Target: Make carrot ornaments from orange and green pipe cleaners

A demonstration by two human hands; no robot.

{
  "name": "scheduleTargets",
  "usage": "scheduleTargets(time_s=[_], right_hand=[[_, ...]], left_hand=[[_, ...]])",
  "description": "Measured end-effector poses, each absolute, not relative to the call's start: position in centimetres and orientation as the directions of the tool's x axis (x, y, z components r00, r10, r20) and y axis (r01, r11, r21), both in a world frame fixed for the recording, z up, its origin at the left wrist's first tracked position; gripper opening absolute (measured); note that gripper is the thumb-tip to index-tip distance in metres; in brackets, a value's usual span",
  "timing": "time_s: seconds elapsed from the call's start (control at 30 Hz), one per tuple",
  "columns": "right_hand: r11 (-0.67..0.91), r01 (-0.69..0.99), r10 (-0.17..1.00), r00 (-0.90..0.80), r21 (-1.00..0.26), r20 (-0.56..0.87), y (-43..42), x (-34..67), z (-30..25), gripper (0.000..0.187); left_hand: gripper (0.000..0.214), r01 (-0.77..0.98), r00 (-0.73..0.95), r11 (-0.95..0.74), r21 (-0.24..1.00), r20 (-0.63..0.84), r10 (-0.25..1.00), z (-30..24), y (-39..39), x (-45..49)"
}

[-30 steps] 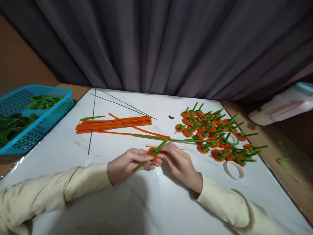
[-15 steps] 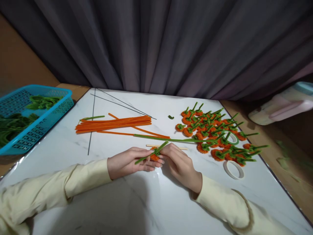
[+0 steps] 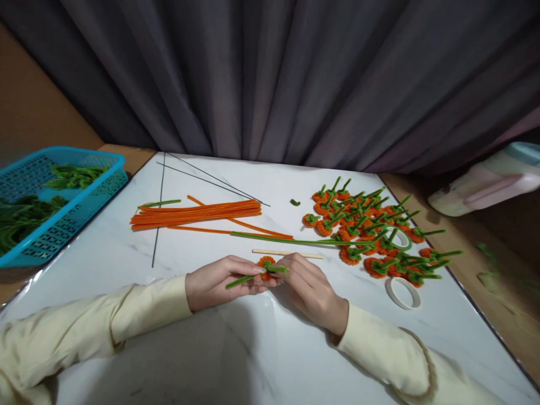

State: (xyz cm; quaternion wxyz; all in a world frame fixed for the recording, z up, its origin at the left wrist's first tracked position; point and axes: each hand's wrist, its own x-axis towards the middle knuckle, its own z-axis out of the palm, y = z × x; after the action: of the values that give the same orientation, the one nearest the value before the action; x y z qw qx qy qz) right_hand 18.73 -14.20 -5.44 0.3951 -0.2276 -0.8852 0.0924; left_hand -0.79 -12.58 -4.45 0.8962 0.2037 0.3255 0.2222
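Observation:
Between the fingertips of my left hand [image 3: 228, 279] is a small orange pipe-cleaner pumpkin [image 3: 265, 262], green at its middle. One green pipe-cleaner end pokes out to the left over my fingers, and the other, a green pipe cleaner [image 3: 277, 269], reaches to the right. My right hand [image 3: 310, 287] has its fingers pinched together at the tip of that right end. Its fingertips are partly hidden behind the knuckles. Just beyond both hands a thin wooden stick [image 3: 291, 254] lies on the white marbled table [image 3: 202, 349].
A bundle of orange pipe cleaners [image 3: 198, 215] lies at the left, with dark thin wires [image 3: 211, 181] behind it. Many finished pumpkins [image 3: 354, 219] cluster at the right, near a white tape roll [image 3: 404, 293]. A blue basket [image 3: 88, 208] holds green pieces; a pitcher [image 3: 485, 185] stands far right.
The pumpkin has turned in my left hand, showing more orange. Its upper green end has swung down to the right, towards my right fingers, and the left end has moved slightly left.

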Motion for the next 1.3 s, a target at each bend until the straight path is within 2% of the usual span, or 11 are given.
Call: scheduleTargets(time_s=[0.13,0.23,0.43,0.5,0.6,0.87,1.0,1.07,1.13,1.2,1.3], right_hand=[[0.876,0.347,0.482,-0.589,-0.336,0.648,-14.2,18.7,-5.4,0.021],[0.876,0.392,0.474,-0.603,-0.28,0.642,-14.1,18.7,-5.4,0.02],[0.885,0.456,0.297,-0.703,0.089,0.646,-13.8,18.7,-5.1,0.016],[0.874,0.46,0.266,-0.72,0.154,0.641,-13.7,18.6,-4.9,0.017],[0.868,0.473,0.273,-0.71,0.151,0.65,-13.7,18.4,-4.7,0.02],[0.839,0.536,0.459,-0.602,-0.095,0.654,-14.1,18.0,-5.0,0.027],[0.848,0.517,0.323,-0.679,0.118,0.659,-13.8,18.6,-4.7,0.019],[0.825,0.499,0.233,-0.727,0.264,0.646,-13.6,19.0,-4.4,0.015],[0.801,0.483,0.176,-0.754,0.353,0.633,-13.4,19.3,-4.1,0.016],[0.8,0.459,0.141,-0.769,0.385,0.623,-13.3,19.4,-4.0,0.018],[0.82,0.418,0.104,-0.78,0.39,0.617,-13.4,19.3,-4.0,0.02]], left_hand=[[0.005,-0.293,0.671,0.822,0.488,-0.508,0.54,-4.3,-12.8,-0.6],[0.013,-0.324,0.656,0.832,0.451,-0.526,0.541,-4.3,-12.9,-0.5],[0.012,-0.385,0.665,0.824,0.416,-0.494,0.561,-4.7,-13.4,-0.5],[0.012,-0.4,0.672,0.813,0.423,-0.468,0.574,-4.6,-13.5,-0.4],[0.01,-0.404,0.668,0.803,0.438,-0.459,0.586,-4.4,-13.6,-0.2],[0.01,-0.397,0.611,0.758,0.517,-0.468,0.639,-4.3,-13.8,0.1],[0.018,-0.206,0.634,0.712,0.671,-0.463,0.62,-3.9,-12.8,-0.2],[0.025,0.049,0.638,0.559,0.827,-0.457,0.62,-3.0,-11.8,-0.7],[0.029,0.26,0.577,0.222,0.94,-0.335,0.745,-1.9,-10.9,-1.1],[0.031,0.39,0.569,-0.034,0.92,-0.212,0.795,-0.9,-10.5,-1.3],[0.033,0.492,0.646,-0.196,0.848,-0.204,0.735,-0.2,-10.7,-1.1]])
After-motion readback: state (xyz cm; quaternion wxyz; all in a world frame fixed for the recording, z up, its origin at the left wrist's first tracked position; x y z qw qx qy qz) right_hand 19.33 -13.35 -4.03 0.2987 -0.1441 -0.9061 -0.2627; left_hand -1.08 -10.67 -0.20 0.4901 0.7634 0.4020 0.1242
